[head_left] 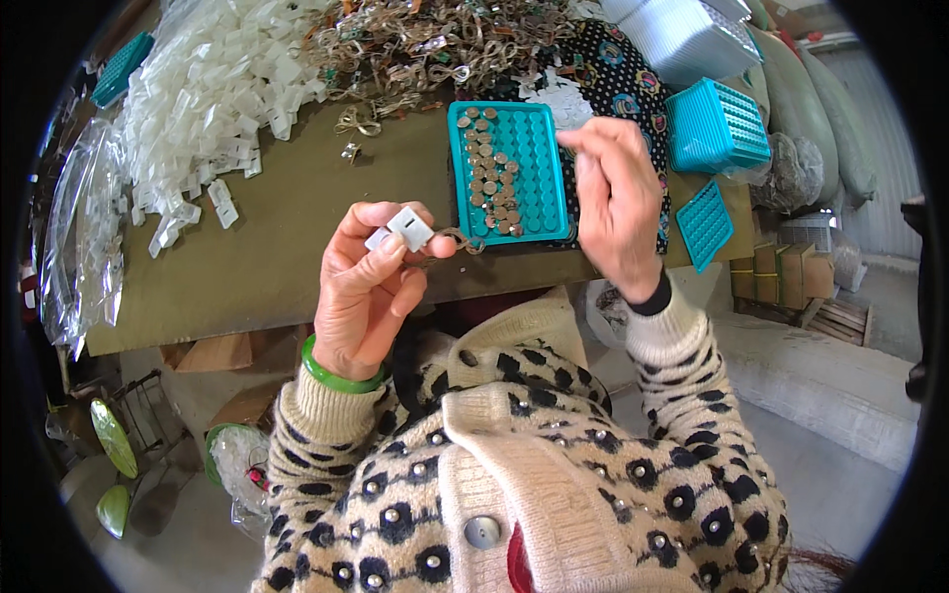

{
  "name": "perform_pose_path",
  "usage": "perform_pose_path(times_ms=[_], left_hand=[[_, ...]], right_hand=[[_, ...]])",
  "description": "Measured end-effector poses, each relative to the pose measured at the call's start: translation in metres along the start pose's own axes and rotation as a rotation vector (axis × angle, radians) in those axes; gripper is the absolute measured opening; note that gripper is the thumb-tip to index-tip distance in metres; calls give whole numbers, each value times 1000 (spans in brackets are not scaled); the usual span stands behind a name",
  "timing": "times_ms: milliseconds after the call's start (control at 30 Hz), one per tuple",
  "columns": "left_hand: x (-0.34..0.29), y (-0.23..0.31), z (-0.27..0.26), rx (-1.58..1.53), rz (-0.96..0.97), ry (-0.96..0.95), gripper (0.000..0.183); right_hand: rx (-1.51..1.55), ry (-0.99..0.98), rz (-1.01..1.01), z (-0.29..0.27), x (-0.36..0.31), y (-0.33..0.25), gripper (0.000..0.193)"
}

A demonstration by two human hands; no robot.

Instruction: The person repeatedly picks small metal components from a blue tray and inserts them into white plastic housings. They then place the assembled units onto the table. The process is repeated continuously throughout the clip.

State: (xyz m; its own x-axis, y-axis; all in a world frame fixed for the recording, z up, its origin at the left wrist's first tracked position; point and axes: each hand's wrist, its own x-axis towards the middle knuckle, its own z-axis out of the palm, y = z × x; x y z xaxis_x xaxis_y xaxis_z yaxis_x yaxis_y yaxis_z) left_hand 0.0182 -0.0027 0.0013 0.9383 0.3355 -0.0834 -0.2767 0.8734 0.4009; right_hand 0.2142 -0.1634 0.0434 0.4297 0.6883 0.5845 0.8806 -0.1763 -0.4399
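Note:
My left hand (364, 287) is closed, pinching a small white plastic holder (410, 229) with a dark slot between thumb and fingers. A thin brown cord (460, 240) trails from those fingers toward the tray's lower left corner. Just off the right edge of the teal tray (556, 168) hovers my right hand (618, 193), its fingers curled and the thumb near the index finger. Whatever is in that pinch, if anything, is too small to make out. Round coin-like metal discs (489, 188) cover the tray's left part; round teal wells show on its right.
Many white plastic holders (213, 89) are heaped at the far left, beside tangled corded pieces (425, 44). Stacked teal trays (714, 128) stand right, near a loose teal tray (705, 225) at the table edge. Dark patterned cloth (613, 74) lies beyond the tray.

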Motion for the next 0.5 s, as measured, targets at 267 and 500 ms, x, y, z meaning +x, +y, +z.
perform_pose_path(times_ms=[267,500], left_hand=[[2,-5,-10,28,-31,88,22],[6,-8,-13,37,-37,71,22]], right_hand=[[-106,-179,48,-11,-18,58,25],[-53,-100,146,-28,-24,55,18]])
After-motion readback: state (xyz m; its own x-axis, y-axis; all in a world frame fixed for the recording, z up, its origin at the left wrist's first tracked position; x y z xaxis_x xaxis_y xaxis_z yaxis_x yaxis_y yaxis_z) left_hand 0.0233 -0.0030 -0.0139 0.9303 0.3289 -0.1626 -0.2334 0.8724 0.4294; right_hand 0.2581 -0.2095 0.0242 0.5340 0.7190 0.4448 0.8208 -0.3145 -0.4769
